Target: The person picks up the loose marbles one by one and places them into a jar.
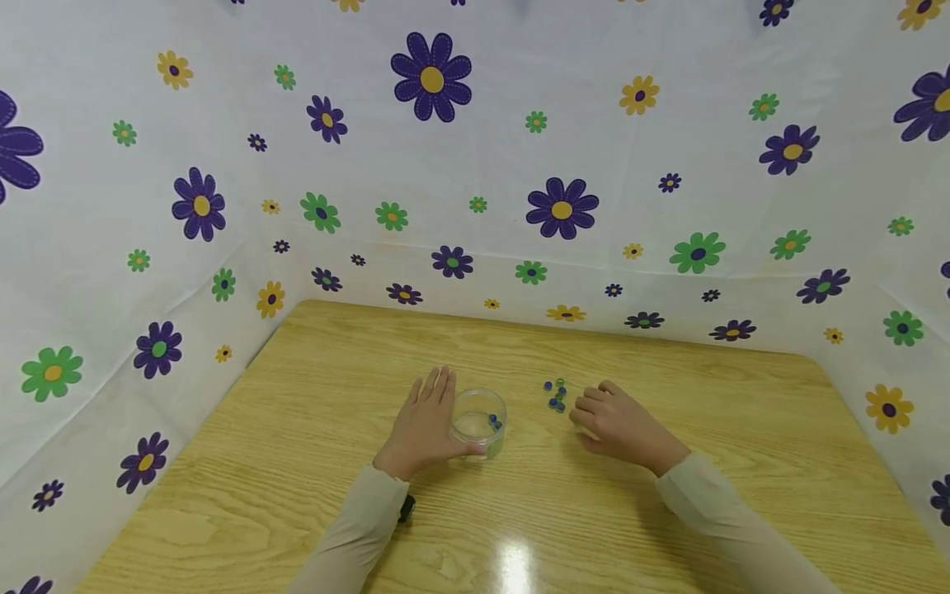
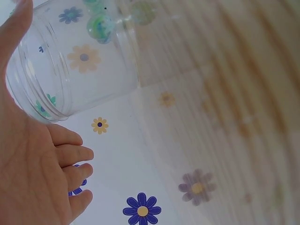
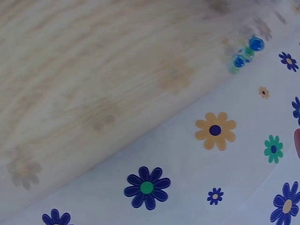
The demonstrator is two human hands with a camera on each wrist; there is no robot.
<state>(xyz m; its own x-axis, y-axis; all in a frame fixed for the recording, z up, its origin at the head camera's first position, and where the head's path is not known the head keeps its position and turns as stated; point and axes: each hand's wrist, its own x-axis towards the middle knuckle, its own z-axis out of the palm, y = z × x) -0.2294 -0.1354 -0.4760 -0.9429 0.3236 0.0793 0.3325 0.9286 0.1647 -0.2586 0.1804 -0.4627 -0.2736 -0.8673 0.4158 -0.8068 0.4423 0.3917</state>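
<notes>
A clear round jar stands on the table with a few blue and green marbles inside it. My left hand rests against its left side, fingers extended and thumb across the front. The left wrist view shows the jar beside the thumb, with the other fingers spread apart from it. Several blue and green glass marbles lie loose to the right of the jar. Just right of them is my right hand, fingers bent; whether they hold anything is hidden. Marbles also show in the right wrist view.
The wood-grain table extends around both hands. A white flower-print cloth hangs behind it and along both sides. Something small and dark shows at the left sleeve.
</notes>
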